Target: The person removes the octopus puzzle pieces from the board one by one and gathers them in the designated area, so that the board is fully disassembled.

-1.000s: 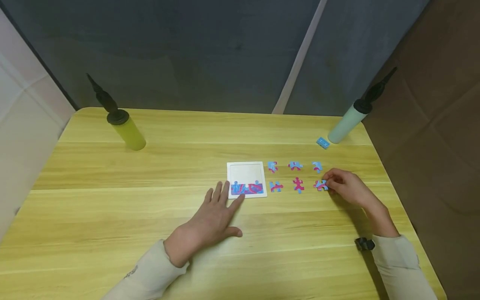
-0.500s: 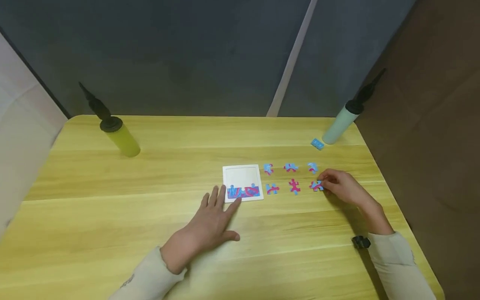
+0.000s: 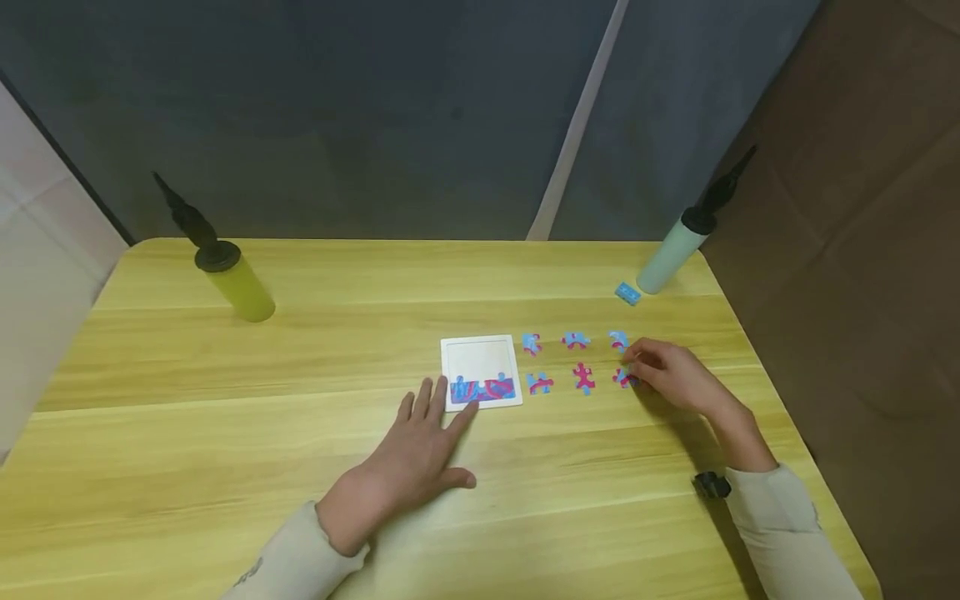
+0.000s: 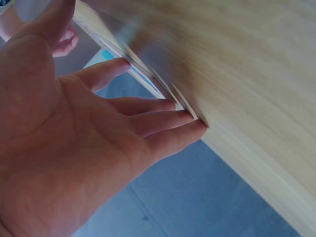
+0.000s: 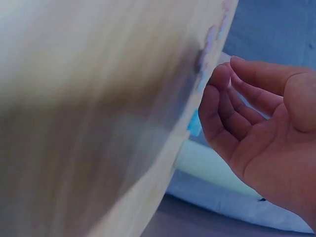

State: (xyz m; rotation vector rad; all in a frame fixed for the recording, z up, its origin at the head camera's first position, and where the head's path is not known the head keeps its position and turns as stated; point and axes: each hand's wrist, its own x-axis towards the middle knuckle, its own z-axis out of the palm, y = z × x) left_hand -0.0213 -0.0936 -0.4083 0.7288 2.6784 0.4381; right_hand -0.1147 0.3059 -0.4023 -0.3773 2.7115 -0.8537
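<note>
Puzzle piece (image 3: pixel 622 377), the rightmost of the near row of loose pieces on the wooden table (image 3: pixel 300 467), is lying under the curled fingertips of the right hand (image 3: pixel 667 375), while the left hand (image 3: pixel 420 446) is resting flat, fingers spread, touching the white puzzle tray (image 3: pixel 480 358).

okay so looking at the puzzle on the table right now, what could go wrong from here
The right hand is at the loose piece closest to it, with another piece just behind; a clumsy pick could knock that one out of its row. The left hand only touches the puzzle tray at its near corner with straight fingers, so the tray might slide or turn when a piece is pressed in.
</note>
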